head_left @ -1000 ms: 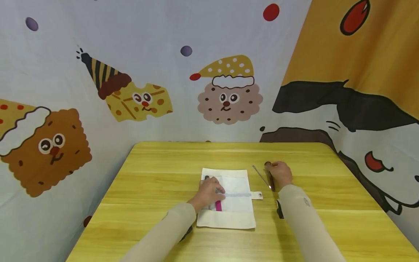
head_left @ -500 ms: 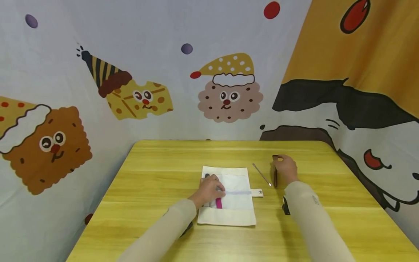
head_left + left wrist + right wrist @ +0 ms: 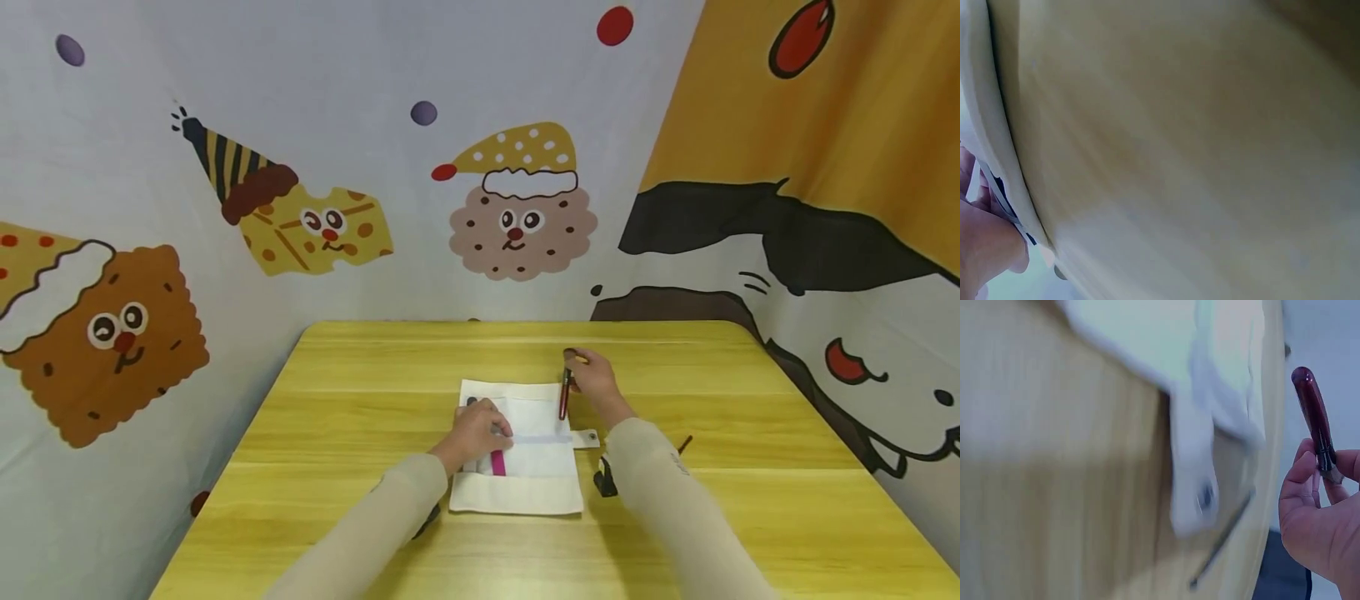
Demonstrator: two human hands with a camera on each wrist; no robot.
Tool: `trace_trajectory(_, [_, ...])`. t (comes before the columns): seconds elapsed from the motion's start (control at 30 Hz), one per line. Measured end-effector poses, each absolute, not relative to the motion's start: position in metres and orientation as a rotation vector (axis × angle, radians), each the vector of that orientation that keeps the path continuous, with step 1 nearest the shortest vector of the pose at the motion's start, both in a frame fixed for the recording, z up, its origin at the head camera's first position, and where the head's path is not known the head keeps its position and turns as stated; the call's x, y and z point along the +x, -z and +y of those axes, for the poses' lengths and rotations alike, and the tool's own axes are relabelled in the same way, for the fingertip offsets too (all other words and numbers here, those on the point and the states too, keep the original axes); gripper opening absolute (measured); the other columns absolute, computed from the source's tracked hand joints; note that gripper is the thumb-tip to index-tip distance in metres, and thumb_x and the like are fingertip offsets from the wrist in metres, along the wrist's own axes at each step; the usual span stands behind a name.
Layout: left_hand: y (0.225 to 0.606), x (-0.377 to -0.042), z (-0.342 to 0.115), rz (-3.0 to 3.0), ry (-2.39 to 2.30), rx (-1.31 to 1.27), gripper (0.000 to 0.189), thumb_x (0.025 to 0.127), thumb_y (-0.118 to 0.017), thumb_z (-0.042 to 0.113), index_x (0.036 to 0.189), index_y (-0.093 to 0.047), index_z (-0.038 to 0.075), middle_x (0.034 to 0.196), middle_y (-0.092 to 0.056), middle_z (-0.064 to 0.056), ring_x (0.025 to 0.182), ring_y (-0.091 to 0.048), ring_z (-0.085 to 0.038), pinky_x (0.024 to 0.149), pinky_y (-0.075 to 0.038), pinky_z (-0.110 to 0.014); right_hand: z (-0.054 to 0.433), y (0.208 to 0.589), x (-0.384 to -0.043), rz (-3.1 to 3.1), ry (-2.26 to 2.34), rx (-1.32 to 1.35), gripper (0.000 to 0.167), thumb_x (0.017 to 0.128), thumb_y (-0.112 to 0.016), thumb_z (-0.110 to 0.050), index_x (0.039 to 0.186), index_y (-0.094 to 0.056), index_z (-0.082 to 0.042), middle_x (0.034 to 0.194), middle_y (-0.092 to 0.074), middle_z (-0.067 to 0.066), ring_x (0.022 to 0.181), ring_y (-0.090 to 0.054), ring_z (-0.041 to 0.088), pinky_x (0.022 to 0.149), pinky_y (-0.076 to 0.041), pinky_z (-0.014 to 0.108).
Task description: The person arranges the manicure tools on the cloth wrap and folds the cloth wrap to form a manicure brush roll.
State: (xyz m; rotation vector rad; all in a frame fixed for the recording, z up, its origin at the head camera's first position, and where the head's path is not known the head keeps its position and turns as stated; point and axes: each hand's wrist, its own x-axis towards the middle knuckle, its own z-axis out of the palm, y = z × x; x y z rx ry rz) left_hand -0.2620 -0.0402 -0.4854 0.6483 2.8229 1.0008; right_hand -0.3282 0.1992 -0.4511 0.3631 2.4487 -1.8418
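Note:
A white fabric roll pouch (image 3: 536,496) lies unrolled on the table, with a snap strap (image 3: 587,438) at its right side. My left hand (image 3: 476,433) rests on its left half, bent fingers touching the cloth. Partly under that hand show a dark-tipped item (image 3: 471,402) and a magenta strip (image 3: 498,463). Over the pouch's upper right, my right hand (image 3: 597,379) pinches a brush-like tool (image 3: 564,398) near its dark upper end. Its glossy dark red handle points downward. The right wrist view shows this handle (image 3: 1313,406) and a silvery collar at the fingers.
A thin metal rod (image 3: 1222,540) lies on the table near the strap, hidden from the head view. Beside the right sleeve a slim brown end (image 3: 685,444) sticks out. Behind the wooden table (image 3: 360,358) hangs a cartoon-printed cloth (image 3: 360,75).
My right hand has lifted the red-handled tool from beside the metal rod, shifted slightly right, then carried it left over the pouch. The left hand has stayed on the pouch.

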Motion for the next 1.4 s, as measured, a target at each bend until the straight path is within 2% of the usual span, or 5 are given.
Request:
trace_trajectory(0.43, [0.485,-0.263,-0.041,2.854,-0.985,0.702,0.005,0.085,-0.078,0.020,0.081,-0.077,0.018,0.089,-0.056,0.007,0.089,-0.053,-0.013,0.087,-0.032,-0.040,0.144,0.475,-0.325,2.453,1.896,0.401,0.045,0.099,-0.058,-0.010,0.143,-0.050,-0.006,0.114,-0.059,0.022,0.071,-0.058,0.016,0.065,-0.053,0.027])
trace_trajectory(0.8, [0.484,-0.264,-0.042,2.828,-1.028,0.744,0.006,0.086,-0.075,0.020,0.082,-0.077,0.016,0.089,-0.059,0.006,0.087,-0.052,-0.013,0.085,-0.033,-0.039,0.134,0.482,-0.320,2.384,1.790,0.179,0.045,0.100,-0.057,-0.011,0.144,-0.051,-0.007,0.115,-0.061,0.022,0.075,-0.062,0.020,0.068,-0.056,0.031])
trace_trajectory(1.0, [0.487,-0.266,-0.043,2.831,-1.042,0.726,0.005,0.085,-0.077,0.019,0.080,-0.076,0.018,0.086,-0.057,0.007,0.085,-0.053,-0.013,0.084,-0.032,-0.040,0.130,0.484,-0.314,2.411,1.658,0.043,0.043,0.096,-0.061,-0.006,0.139,-0.055,-0.004,0.104,-0.063,0.016,0.073,-0.059,0.018,0.062,-0.052,0.027])
trace_trajectory(1.2, [0.488,-0.265,-0.046,2.886,-0.961,0.751,0.008,0.081,-0.083,0.026,0.084,-0.077,0.021,0.090,-0.055,0.008,0.088,-0.051,-0.013,0.085,-0.030,-0.041,0.129,0.484,-0.310,2.451,1.605,-0.006,0.040,0.094,-0.064,-0.005,0.133,-0.060,-0.001,0.094,-0.065,0.013,0.071,-0.059,0.016,0.060,-0.049,0.025])
trace_trajectory(1.4, [0.485,-0.264,-0.047,2.916,-0.880,0.799,0.011,0.080,-0.084,0.030,0.085,-0.078,0.021,0.089,-0.055,0.006,0.086,-0.048,-0.013,0.081,-0.030,-0.039,0.133,0.484,-0.310,2.482,1.580,0.007,0.038,0.094,-0.065,-0.007,0.132,-0.061,-0.005,0.100,-0.065,0.014,0.074,-0.059,0.016,0.066,-0.051,0.027])
